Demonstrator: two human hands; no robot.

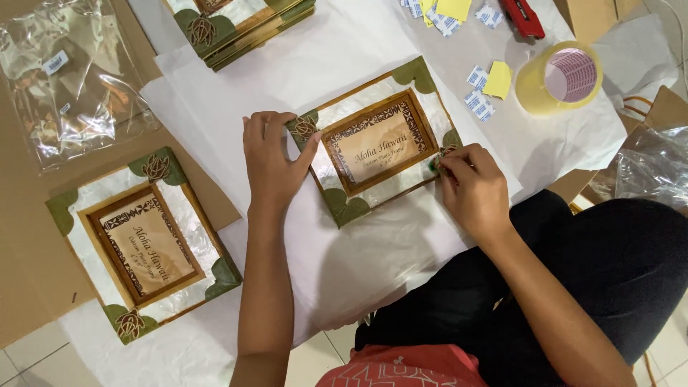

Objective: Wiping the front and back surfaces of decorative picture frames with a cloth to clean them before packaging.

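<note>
A pearly photo frame with green leaf corners and a brown inner border lies on white tissue paper. My left hand rests flat at the frame's left edge, fingers over the turtle ornament at its corner. My right hand pinches the frame's lower right corner, fingertips closed on a small green and brown ornament there.
A second matching frame lies at the left on tissue and brown cardboard. More frames are stacked at the top. A tape roll, a red cutter, small paper tags and clear plastic bags lie around.
</note>
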